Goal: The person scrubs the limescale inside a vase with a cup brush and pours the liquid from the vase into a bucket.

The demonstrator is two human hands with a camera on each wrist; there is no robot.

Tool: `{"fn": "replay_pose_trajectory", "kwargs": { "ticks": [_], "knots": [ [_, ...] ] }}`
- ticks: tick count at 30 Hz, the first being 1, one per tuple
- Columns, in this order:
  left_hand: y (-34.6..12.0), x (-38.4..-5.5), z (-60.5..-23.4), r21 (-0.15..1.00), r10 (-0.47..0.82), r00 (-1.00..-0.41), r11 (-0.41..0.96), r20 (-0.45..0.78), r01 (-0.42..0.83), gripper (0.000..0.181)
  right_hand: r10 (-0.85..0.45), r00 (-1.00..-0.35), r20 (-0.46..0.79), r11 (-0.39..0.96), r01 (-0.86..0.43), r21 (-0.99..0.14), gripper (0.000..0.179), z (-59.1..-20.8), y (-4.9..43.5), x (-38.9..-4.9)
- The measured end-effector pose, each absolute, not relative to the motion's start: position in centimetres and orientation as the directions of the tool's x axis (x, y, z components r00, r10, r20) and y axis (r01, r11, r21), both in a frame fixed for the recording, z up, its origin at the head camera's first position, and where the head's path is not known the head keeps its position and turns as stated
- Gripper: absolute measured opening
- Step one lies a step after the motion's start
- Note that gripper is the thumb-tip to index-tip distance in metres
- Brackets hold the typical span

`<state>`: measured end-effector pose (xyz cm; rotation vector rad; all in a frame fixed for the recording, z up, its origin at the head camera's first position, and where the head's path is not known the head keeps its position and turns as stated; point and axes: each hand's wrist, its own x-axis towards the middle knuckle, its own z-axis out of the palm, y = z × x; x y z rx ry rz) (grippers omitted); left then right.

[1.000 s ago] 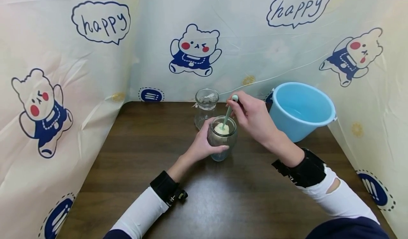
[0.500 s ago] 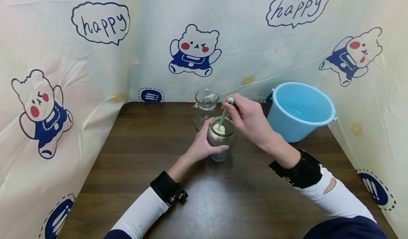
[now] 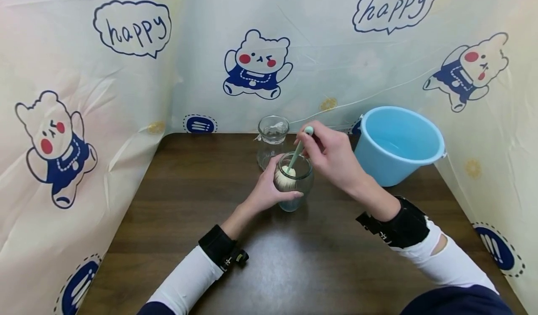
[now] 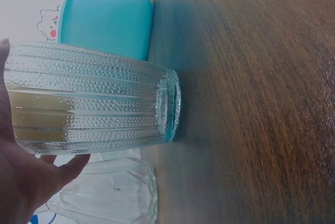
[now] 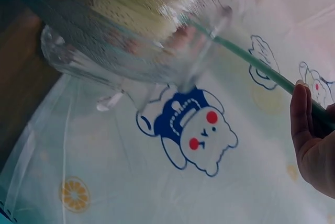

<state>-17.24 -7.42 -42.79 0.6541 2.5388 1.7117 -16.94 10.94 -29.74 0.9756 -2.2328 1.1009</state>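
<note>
A ribbed clear glass jar (image 3: 291, 205) stands upright over the table, its textured side seen close up in the left wrist view. My left hand (image 3: 269, 189) grips the jar from the left, thumb across the front. Inside sits the pale sponge head (image 3: 285, 179) of a cup brush, near the jar's left wall. Its thin green handle (image 3: 296, 155) leans out through the mouth towards the right. My right hand (image 3: 334, 156) pinches the upper handle above the rim. In the right wrist view, fingers hold the green handle (image 5: 251, 59) beside the blurred jar.
A second glass jar (image 3: 269, 156) with a white string round its neck stands just behind the held one. To the right is a light blue bucket (image 3: 388, 165). Printed cloth (image 3: 201, 72) hangs round the back and sides of the brown wooden table (image 3: 180, 203).
The sponge head has gone deeper into the jar and towards its left wall. My right hand went left, then slightly back right. The left hand keeps its grip on the jar.
</note>
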Motion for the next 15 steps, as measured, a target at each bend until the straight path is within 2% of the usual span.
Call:
{"fn": "replay_pose_trajectory", "kwargs": {
  "ticks": [15],
  "knots": [
    [-7.5, -17.3, -43.0, 0.890, 0.341, -0.909, 0.296, 0.241, 0.347, 0.098, -0.364, -0.663, 0.654, 0.382, -0.747, -0.544, 0.014, -28.7, 11.3, -17.2]
  ]
}}
